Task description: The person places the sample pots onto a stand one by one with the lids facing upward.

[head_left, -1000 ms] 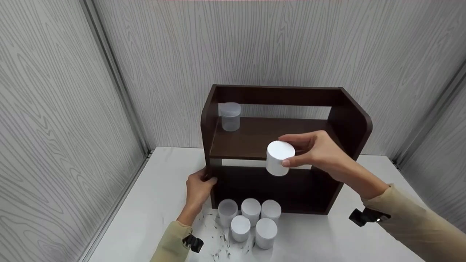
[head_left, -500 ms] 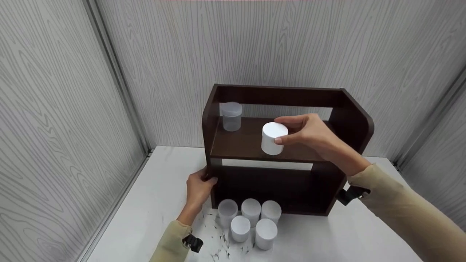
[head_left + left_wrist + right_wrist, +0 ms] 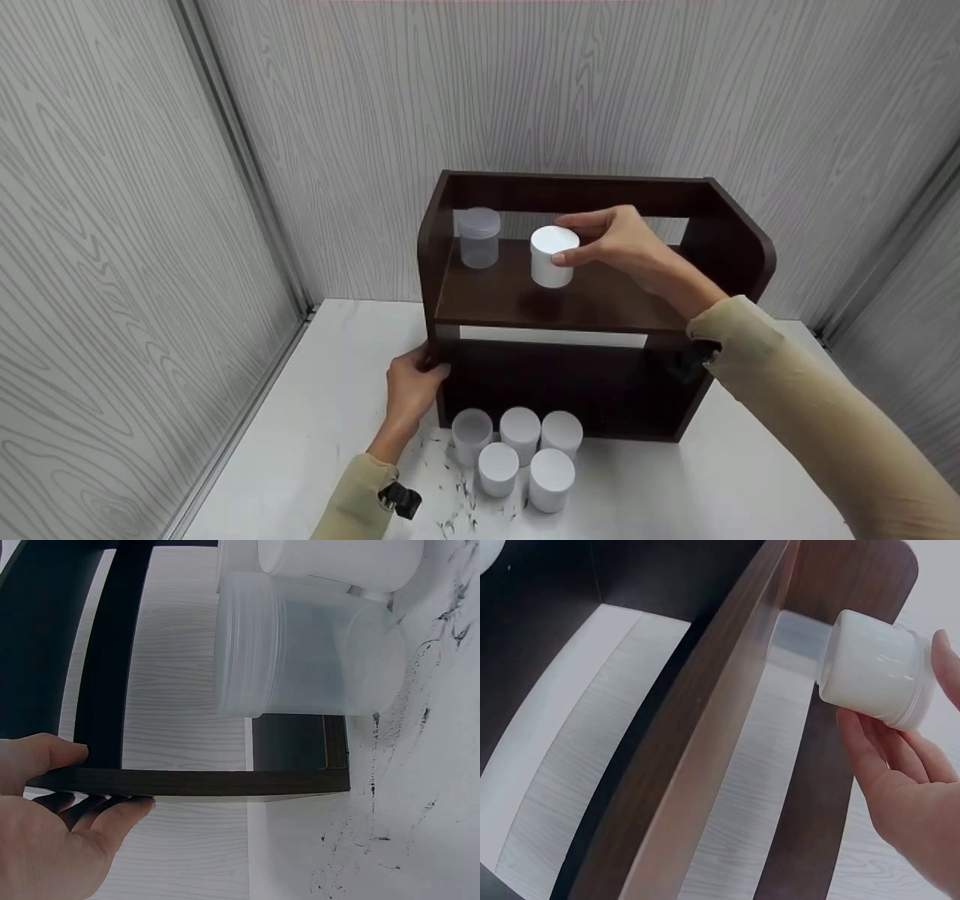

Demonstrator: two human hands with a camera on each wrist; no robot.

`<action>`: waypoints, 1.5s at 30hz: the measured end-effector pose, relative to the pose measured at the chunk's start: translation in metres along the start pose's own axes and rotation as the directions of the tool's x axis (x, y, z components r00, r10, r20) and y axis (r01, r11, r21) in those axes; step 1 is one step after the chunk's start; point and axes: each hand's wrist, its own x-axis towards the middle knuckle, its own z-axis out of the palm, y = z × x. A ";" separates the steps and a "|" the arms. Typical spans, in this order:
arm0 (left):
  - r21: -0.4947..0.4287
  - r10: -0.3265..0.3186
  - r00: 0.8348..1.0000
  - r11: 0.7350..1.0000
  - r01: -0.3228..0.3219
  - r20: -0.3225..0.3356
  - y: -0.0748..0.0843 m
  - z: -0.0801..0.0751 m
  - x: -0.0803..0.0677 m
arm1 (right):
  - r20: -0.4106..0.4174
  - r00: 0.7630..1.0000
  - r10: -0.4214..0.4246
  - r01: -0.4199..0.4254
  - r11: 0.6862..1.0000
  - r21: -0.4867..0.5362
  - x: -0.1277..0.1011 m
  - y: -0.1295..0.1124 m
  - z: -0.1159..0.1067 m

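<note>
The right hand (image 3: 622, 244) had carried the opaque white plastic jar (image 3: 553, 257) up and back, over the upper board of the dark brown wooden shelf unit (image 3: 739, 247), fingers and thumb pinching its lid, near a clear lidded jar (image 3: 478, 238). The left hand (image 3: 411, 384) gripped the unit's left panel, beside five jars (image 3: 519, 456) on the white table (image 3: 322, 420).

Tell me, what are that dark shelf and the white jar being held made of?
The shelf looks like dark brown wood or wood-look laminate: faint grain, matte sheen. The white jar in the right hand seems opaque plastic, smooth and slightly glossy, with a moulded lid.
</note>
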 end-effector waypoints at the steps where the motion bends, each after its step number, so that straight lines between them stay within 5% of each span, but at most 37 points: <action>1: 0.000 -0.002 1.000 1.000 0.002 0.000 0.000 0.000 0.000 | -0.004 1.000 0.004 -0.004 1.000 0.004 0.003 0.000 -0.001; 18: 0.017 -0.013 1.000 1.000 0.013 -0.012 0.002 0.004 0.000 | -0.033 0.998 0.060 -0.061 0.997 -0.039 0.044 0.012 -0.011; 45: -0.007 -0.033 0.999 0.999 0.033 -0.013 0.003 0.002 0.001 | -0.007 0.993 0.115 -0.115 0.989 -0.089 0.078 0.020 0.013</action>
